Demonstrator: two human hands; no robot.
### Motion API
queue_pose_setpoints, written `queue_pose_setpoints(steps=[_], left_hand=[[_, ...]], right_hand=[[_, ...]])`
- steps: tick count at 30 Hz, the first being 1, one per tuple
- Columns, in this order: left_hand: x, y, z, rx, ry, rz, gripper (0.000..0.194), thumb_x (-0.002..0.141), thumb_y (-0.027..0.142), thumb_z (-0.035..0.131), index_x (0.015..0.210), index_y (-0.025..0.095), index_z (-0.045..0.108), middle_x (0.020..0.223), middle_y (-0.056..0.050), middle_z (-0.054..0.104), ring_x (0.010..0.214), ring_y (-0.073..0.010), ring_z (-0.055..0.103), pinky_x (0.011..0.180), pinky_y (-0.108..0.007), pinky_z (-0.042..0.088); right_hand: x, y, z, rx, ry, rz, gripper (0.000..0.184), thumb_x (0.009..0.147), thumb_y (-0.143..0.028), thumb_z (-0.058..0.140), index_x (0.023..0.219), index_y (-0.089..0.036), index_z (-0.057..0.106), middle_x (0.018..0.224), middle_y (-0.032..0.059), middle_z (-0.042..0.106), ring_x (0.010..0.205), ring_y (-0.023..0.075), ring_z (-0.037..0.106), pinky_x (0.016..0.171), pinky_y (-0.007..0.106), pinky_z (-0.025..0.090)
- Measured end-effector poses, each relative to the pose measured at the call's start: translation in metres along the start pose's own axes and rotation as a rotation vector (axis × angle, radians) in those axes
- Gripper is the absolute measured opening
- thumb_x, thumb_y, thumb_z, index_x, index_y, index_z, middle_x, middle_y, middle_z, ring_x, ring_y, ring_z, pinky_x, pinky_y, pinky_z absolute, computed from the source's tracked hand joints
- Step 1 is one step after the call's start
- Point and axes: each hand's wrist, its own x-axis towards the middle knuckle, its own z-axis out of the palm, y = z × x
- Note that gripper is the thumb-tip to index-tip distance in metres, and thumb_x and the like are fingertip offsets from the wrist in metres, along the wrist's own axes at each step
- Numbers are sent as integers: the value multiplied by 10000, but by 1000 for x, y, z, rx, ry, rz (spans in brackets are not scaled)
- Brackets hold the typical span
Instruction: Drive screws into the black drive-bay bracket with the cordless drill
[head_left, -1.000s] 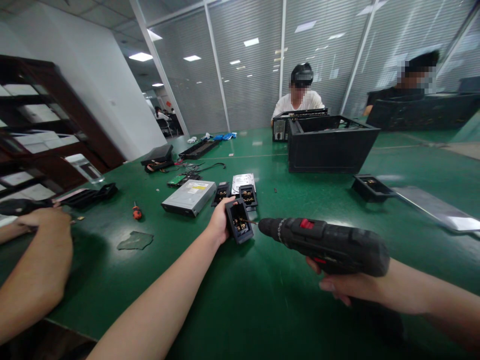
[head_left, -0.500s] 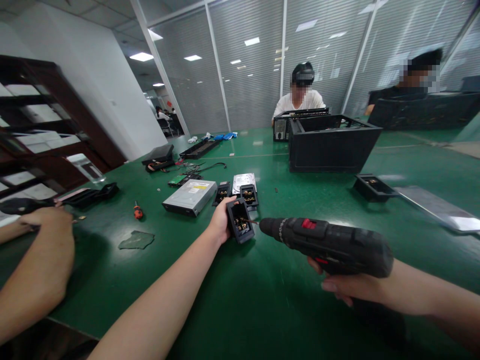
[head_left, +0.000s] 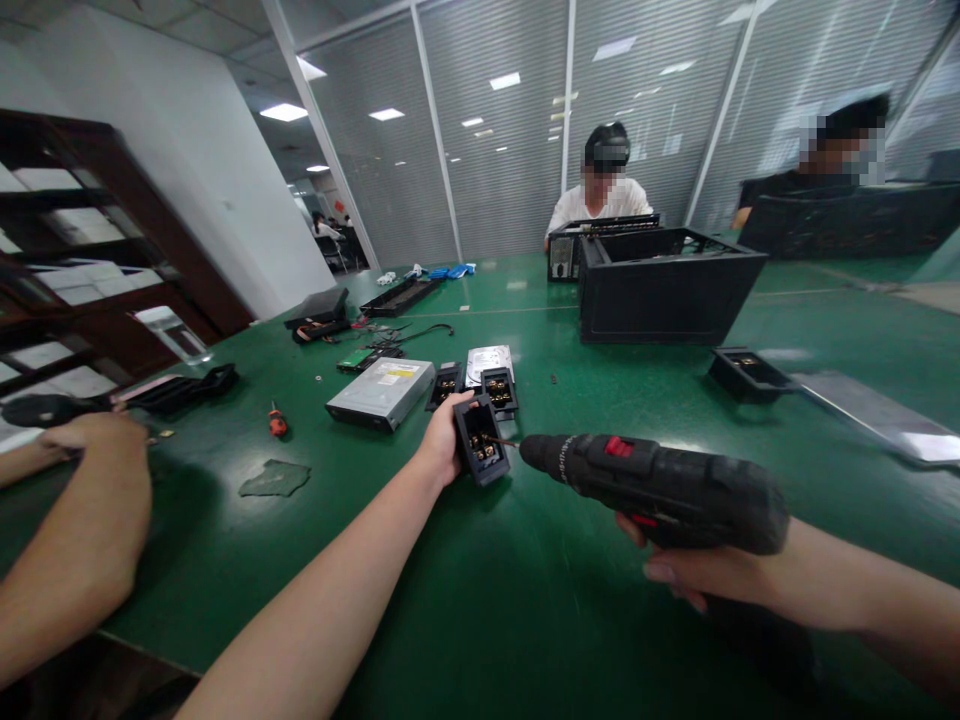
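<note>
My left hand grips a small black box by its left side, with the open face tilted toward me and brass-coloured metal parts inside. My right hand is wrapped round the handle of a black power drill with red switches. Its thin bit points left and reaches into the box among the brass parts. Two similar black boxes, one at the left and one at the right, sit just behind the held one. Beside them lies a silver hard drive.
Left of my left hand are a silver optical drive, an orange screwdriver and a torn grey-green scrap. A black computer case stands farther back. At right lie another black box and a metal panel. A co-worker's arm is at far left.
The whole view has shifted very slightly. Both hands, the box and the drill keep the same positions relative to each other, with the bit still inside the box.
</note>
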Motion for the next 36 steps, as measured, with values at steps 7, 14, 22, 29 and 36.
queue_pose_setpoints(steps=[7,14,22,29,36], left_hand=[[0,1,0,1,4,5,306,675,446,627,785,161,645,690,-64,668,593,-232,626,602,-402,512],[-3,2,3,-6,26,2,291,683,426,617,780,154,654,688,-70,672,593,-230,627,592,-392,514],[-1,1,1,1,6,-2,306,676,443,623,787,160,652,707,-73,670,606,-234,625,607,-406,511],[2,-1,-3,0,-1,-3,320,669,452,632,801,161,658,722,-69,673,618,-231,625,614,-399,511],[-1,0,1,5,13,-5,311,672,450,629,788,162,659,720,-73,678,612,-233,627,596,-391,512]], right_hand=[[-2,-3,1,6,4,24,209,812,-300,614,963,-180,535,694,-33,556,591,136,566,574,270,486],[1,6,-1,12,5,10,290,793,-381,638,985,-189,534,710,-27,567,595,145,566,566,279,493],[3,11,0,19,15,13,252,780,-370,650,954,-213,557,686,-35,574,581,147,578,546,271,497],[3,9,0,15,36,14,240,766,-352,660,941,-221,563,695,-31,583,577,149,585,548,277,509],[4,8,-1,7,27,8,248,762,-356,658,948,-219,567,675,-37,583,564,147,587,549,277,514]])
